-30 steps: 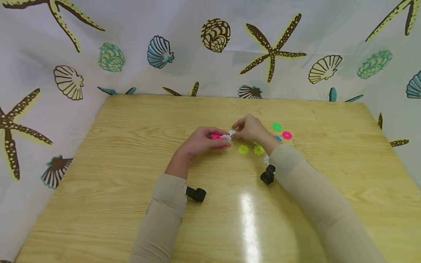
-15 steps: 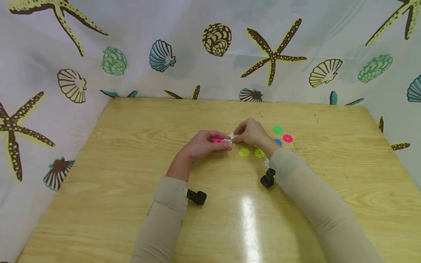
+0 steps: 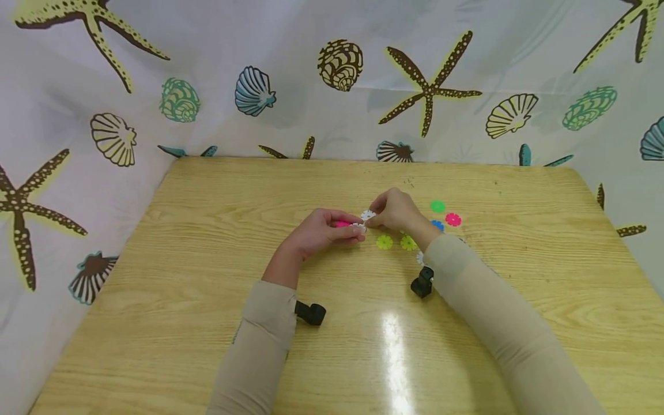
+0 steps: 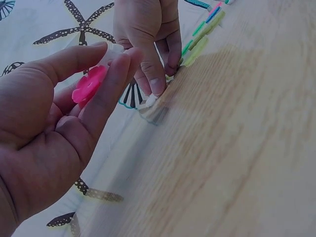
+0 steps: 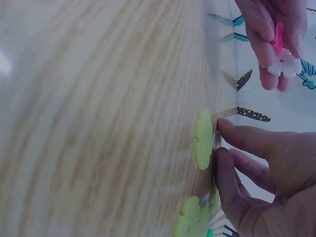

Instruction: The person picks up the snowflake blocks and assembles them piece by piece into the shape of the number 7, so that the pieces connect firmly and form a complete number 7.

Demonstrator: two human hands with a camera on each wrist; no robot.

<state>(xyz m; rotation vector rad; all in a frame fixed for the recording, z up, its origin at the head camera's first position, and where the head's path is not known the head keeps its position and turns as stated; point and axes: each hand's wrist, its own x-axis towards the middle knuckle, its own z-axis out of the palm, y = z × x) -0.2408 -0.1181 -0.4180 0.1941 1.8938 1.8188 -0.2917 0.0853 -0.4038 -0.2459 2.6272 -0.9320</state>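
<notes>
My left hand (image 3: 323, 231) holds a pink flower-shaped disc (image 4: 90, 85) and a white flower-shaped disc (image 5: 287, 65) between thumb and fingers. In the right wrist view these two meet at an angle and look slotted together. Just beyond, my right hand (image 3: 398, 212) pinches another white flower disc (image 3: 368, 215) with its fingertips, low at the tabletop. From the left wrist only a small white part shows under those fingertips. The two hands are close together, and the right hand's disc appears apart from the held pair.
Two yellow-green discs (image 3: 384, 242) lie in front of the right hand. Green (image 3: 437, 206), pink (image 3: 453, 219) and blue (image 3: 437, 225) discs lie to its right. A white disc (image 3: 421, 257) is partly behind the right sleeve. A shell-patterned cloth (image 3: 290, 86) surrounds the wooden table (image 3: 218, 242).
The left hand's white disc has turned and is now partly covered by the thumb. Less of the pink disc shows. The right hand stays nearly in place at its white disc.
</notes>
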